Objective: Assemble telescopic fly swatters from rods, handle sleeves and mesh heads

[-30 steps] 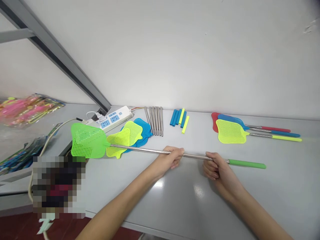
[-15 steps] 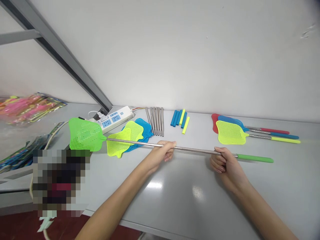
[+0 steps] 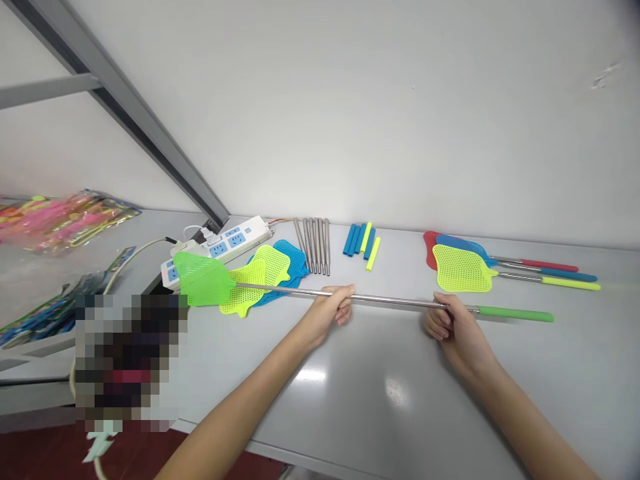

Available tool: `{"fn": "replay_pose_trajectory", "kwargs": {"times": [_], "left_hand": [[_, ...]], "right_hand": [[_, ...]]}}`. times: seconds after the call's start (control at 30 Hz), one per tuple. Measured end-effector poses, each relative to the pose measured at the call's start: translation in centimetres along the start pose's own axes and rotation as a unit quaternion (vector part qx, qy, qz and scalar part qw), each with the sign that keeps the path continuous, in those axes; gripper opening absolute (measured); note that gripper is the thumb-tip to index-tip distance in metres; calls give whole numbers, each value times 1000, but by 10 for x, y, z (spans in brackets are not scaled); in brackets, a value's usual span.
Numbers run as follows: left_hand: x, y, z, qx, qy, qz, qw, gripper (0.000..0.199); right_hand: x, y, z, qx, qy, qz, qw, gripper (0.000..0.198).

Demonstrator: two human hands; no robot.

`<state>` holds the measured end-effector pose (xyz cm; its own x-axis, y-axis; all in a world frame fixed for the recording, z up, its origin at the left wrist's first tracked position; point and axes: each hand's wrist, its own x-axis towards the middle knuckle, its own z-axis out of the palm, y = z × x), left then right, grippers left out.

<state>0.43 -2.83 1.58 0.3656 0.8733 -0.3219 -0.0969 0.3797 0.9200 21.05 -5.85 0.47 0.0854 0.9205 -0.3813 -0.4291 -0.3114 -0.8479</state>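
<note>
A green fly swatter (image 3: 206,280) with a long metal telescopic shaft spans the view, held level above the table by both hands. My left hand (image 3: 333,307) is closed around the middle of the shaft. Farther right, my right hand (image 3: 445,320) grips the shaft just short of the green handle (image 3: 516,314). Beneath the swatter's head end lie loose yellow swatter heads (image 3: 243,293) and blue ones (image 3: 293,257), partly overlapped. Behind my left hand is a row of several metal rods (image 3: 320,247), beside blue and yellow handle sleeves (image 3: 373,253).
Three swatters with red (image 3: 550,265), blue (image 3: 570,273) and yellow (image 3: 465,268) parts lie at the right on the grey table (image 3: 360,407). A white power strip (image 3: 250,233) with cables sits at the left. Bagged goods (image 3: 65,217) and a blurred-out patch are farther left.
The green swatter's head has moved right, toward my left hand, and the visible shaft is shorter. Both hands keep their grip almost in place; the view has shifted slightly.
</note>
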Motion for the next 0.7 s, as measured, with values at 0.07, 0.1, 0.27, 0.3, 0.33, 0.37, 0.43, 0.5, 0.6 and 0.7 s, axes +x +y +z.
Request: {"fn": "replay_pose_trajectory", "kwargs": {"times": [0.07, 0.1, 0.27, 0.3, 0.33, 0.37, 0.43, 0.5, 0.6, 0.7], "left_hand": [[1, -1, -1, -1, 0, 2, 1000, 42], [1, -2, -1, 3, 1, 4, 1000, 41], [2, -8, 2, 17, 31, 30, 999, 39], [2, -9, 3, 15, 35, 35, 999, 39], [3, -10, 3, 13, 37, 39, 998, 38], [3, -10, 3, 11, 38, 41, 998, 38], [3, -10, 2, 6, 37, 47, 998, 37], [2, -9, 2, 4, 36, 51, 998, 37], [1, -9, 4, 23, 32, 65, 997, 37], [-1, -10, 8, 87, 27, 96, 991, 39]], "right_hand": [[0, 1, 1, 3, 4, 0, 1000, 39], [0, 1, 1, 10, 7, -1, 1000, 39], [2, 0, 2, 55, 31, -4, 998, 40], [2, -1, 3, 58, 32, -1, 998, 40], [2, -1, 3, 60, 30, 1, 998, 40], [1, -1, 4, 60, 28, 3, 998, 39], [1, -2, 6, 57, 26, 5, 998, 39], [0, -2, 7, 52, 27, 9, 998, 39], [0, -2, 8, 48, 27, 16, 998, 38], [-1, 1, 10, 49, 16, 35, 998, 40]]}}
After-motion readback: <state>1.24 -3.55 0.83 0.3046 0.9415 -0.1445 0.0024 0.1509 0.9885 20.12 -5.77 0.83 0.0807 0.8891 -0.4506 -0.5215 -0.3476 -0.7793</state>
